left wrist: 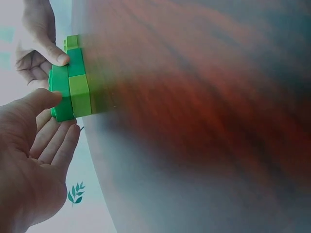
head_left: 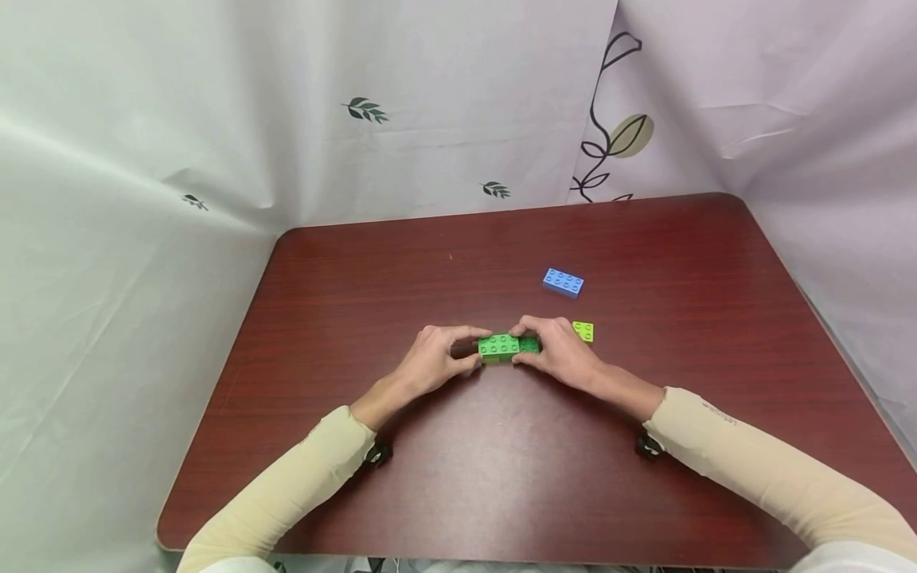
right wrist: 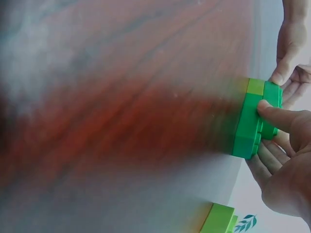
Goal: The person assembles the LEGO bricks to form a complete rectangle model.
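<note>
Between the two hands sits a small stack of toy building bricks on the table. Its upper layer is a bright green brick [head_left: 499, 345]. Below are a lime brick [left wrist: 80, 95] at the left and a dark green brick [right wrist: 247, 127] jutting out at the right. My left hand [head_left: 435, 356] pinches the bright green brick's left end, thumb on the near side and fingers at the far side. From the right, my right hand [head_left: 561, 348] pinches the dark green brick close to the upper brick's end, its thumb on the near side.
A separate lime brick [head_left: 583, 331] lies just right of my right hand, partly hidden by it. Farther back is a blue brick [head_left: 563, 282]. The dark red wooden table [head_left: 358, 278] has pale patterned curtains [head_left: 444, 103] around its back and sides.
</note>
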`<state>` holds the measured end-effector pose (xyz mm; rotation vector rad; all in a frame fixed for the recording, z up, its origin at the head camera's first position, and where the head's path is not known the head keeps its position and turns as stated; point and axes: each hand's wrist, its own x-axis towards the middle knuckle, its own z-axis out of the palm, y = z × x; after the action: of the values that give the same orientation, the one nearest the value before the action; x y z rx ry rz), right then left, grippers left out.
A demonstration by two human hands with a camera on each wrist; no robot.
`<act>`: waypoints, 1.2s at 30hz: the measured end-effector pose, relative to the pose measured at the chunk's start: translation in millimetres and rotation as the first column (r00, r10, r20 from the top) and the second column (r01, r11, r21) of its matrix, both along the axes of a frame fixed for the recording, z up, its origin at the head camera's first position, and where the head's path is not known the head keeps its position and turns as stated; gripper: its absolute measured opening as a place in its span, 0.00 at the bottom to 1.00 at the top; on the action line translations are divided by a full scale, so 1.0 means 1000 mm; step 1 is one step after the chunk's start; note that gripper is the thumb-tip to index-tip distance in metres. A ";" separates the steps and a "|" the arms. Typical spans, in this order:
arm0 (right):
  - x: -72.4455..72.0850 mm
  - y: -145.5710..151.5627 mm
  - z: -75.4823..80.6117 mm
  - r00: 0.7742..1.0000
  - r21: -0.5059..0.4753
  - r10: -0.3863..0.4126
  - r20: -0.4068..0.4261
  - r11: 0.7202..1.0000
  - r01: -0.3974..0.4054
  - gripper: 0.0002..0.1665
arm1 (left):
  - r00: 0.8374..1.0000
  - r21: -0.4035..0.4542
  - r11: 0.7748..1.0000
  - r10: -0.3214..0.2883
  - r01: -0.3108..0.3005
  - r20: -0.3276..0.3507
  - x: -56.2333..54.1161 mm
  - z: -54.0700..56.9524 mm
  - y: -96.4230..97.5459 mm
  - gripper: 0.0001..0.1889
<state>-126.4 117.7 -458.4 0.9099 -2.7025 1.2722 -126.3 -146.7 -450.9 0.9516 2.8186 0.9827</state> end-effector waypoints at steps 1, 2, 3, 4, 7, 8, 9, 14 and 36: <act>0.000 0.001 0.001 1.000 0.002 0.003 0.015 1.000 -0.003 0.19 | 1.000 -0.001 1.000 -0.004 0.004 0.000 0.000 0.000 0.000 0.20; 0.000 0.001 0.002 1.000 0.003 0.004 0.031 1.000 -0.004 0.19 | 1.000 0.000 1.000 -0.010 0.010 0.001 -0.001 0.000 0.000 0.21; 0.000 0.002 0.003 0.999 0.003 0.006 0.048 1.000 -0.007 0.19 | 1.000 0.000 1.000 -0.017 0.017 0.002 -0.001 0.001 0.000 0.21; -0.001 0.003 0.004 0.998 0.003 0.008 0.062 1.000 -0.008 0.19 | 1.000 0.001 1.000 -0.024 0.024 0.002 -0.002 0.001 0.000 0.21; -0.001 0.004 0.006 0.995 0.002 0.005 0.098 1.000 -0.005 0.19 | 0.999 -0.007 0.999 -0.047 0.047 0.004 -0.003 0.002 0.000 0.22; -0.001 0.004 0.006 0.995 0.003 0.006 0.103 1.000 -0.006 0.20 | 0.999 -0.011 0.999 -0.053 0.053 0.008 -0.003 0.002 0.000 0.22; -0.002 0.004 0.006 0.994 0.002 0.007 0.107 1.000 -0.008 0.20 | 0.998 -0.017 0.998 -0.059 0.059 0.010 -0.004 0.003 0.000 0.23; -0.002 0.005 0.006 0.994 -0.001 0.018 0.107 1.000 -0.019 0.23 | 0.997 -0.018 0.997 -0.068 0.068 0.027 -0.004 0.003 -0.001 0.26; -0.006 0.008 0.004 0.993 -0.061 0.019 0.120 0.998 -0.012 0.18 | 0.995 0.045 0.998 0.037 -0.041 0.094 -0.001 0.000 0.004 0.17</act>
<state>-132.2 125.2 -454.6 0.8773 -2.7337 1.4486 -127.7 -142.7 -451.1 0.8345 2.7592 1.0725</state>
